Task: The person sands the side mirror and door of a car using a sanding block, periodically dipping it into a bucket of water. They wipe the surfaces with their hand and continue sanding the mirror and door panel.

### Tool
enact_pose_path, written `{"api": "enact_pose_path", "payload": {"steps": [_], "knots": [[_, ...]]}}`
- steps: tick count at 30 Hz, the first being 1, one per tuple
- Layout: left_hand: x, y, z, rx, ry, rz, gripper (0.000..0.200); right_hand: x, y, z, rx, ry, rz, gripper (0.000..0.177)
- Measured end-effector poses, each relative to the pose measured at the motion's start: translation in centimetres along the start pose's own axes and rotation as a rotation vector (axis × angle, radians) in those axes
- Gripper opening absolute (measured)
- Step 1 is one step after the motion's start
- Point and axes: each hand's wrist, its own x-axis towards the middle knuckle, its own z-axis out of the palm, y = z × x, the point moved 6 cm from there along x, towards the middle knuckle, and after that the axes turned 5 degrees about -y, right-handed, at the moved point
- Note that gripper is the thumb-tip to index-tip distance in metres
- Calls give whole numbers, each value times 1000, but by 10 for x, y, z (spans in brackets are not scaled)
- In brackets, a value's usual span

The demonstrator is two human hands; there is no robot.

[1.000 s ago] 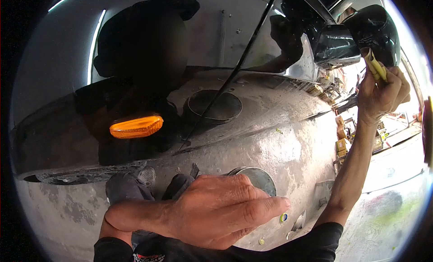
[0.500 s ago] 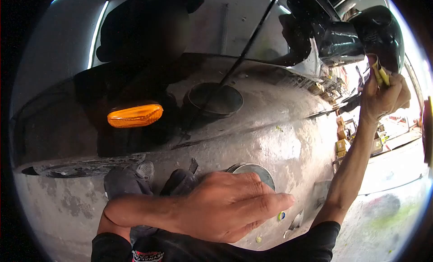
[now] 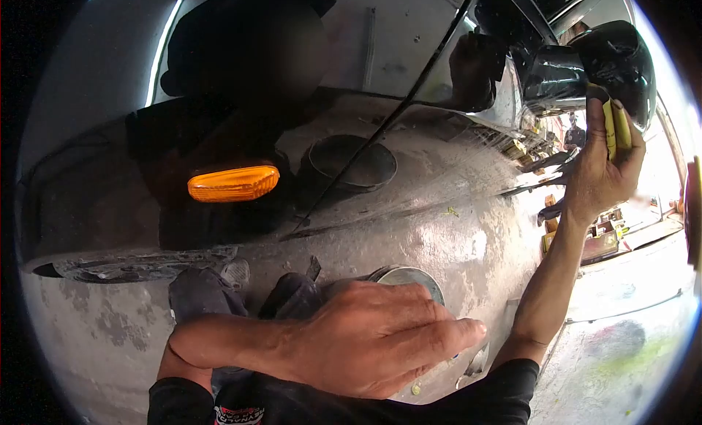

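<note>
My right hand (image 3: 608, 151), arm stretched out to the right, pinches a folded yellow sheet (image 3: 616, 131) against the underside of the black side mirror (image 3: 614, 63). The sheet's dark side shows at the top. My left hand (image 3: 380, 339) hangs palm down, low in front of my body, its fingers curled and mostly hidden; whether it holds anything cannot be made out. Beyond it, partly covered, stands a round metal container (image 3: 415, 276). A glossy black car panel (image 3: 241, 125) with an orange side lamp (image 3: 234, 184) fills the upper left.
A wheel (image 3: 117, 268) shows at the lower left. My knees and shoe (image 3: 235, 273) are over the worn concrete floor (image 3: 95, 323). Boxes (image 3: 603, 242) lie at the right. A person (image 3: 575, 133) is visible in the distance behind the mirror.
My right hand has shifted slightly left, its fingers more upright and extended along the yellow sheet. The left hand has barely moved. The view has shifted slightly.
</note>
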Motion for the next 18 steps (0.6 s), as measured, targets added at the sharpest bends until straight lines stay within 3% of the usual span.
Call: {"api": "enact_pose_path", "payload": {"steps": [3,6,10,18], "knots": [[0,-1,0,4,-17,-5,41,2,-7,4,73,7,-13,24],[0,-2,-1,-11,-8,-17,41,4,-17,12,2,-115,-20,20],[2,-3,-5,-34,-6,-10,42,-9,-24,23,-29,-194,257,25],[7,-5,-4,-52,16,3,46,-12,-28,41,114,-177,392,29]]}}
